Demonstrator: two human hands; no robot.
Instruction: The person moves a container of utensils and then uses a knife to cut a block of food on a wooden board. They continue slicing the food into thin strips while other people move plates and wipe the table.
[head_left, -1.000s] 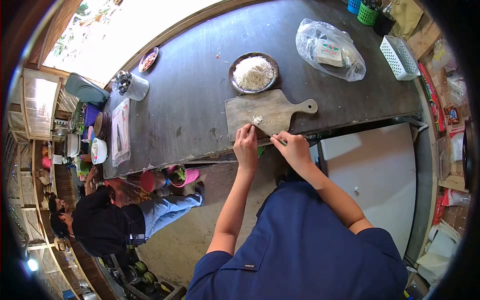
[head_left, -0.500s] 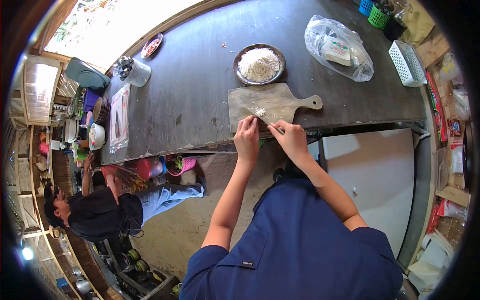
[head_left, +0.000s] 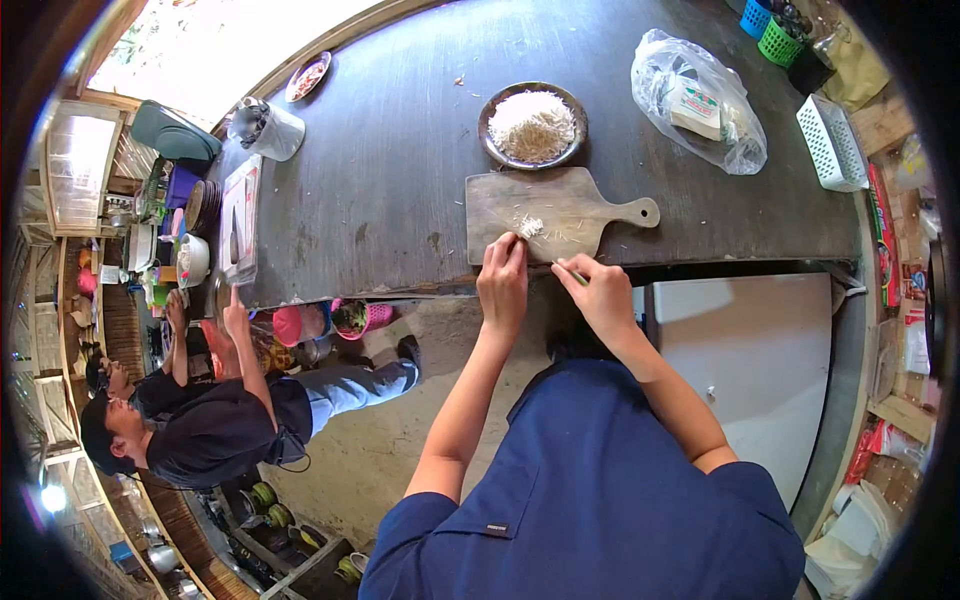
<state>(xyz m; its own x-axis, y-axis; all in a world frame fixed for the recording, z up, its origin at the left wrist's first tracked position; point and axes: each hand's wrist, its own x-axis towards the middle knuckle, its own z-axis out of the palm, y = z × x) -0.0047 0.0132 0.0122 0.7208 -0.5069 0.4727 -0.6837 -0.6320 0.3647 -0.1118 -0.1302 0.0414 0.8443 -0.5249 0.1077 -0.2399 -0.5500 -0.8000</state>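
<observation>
A wooden cutting board (head_left: 495, 205) with a holed handle lies at the counter's near edge, a small heap of pale shreds (head_left: 530, 227) and loose strips on it. My left hand (head_left: 503, 275) is closed, fingertips bunched down on the board just left of the heap; what they pinch is hidden. My right hand (head_left: 603, 297) grips a small knife by its greenish handle (head_left: 578, 277) at the board's near edge. Its blade is hard to make out. Behind the board stands a dark-rimmed bowl (head_left: 484, 135) heaped with white shreds (head_left: 535, 125).
A clear plastic bag (head_left: 735, 100) with a packet and a white perforated basket (head_left: 832, 140) are at right. A plate (head_left: 308, 77), a plastic container (head_left: 280, 135) and a plastic-covered knife set (head_left: 238, 225) are at left. Two people (head_left: 200, 430) stand along the left side.
My right hand and the knife have drawn back slightly from the shreds. My left hand stays at the board. At left, the nearer person's arm has risen and a second person shows more.
</observation>
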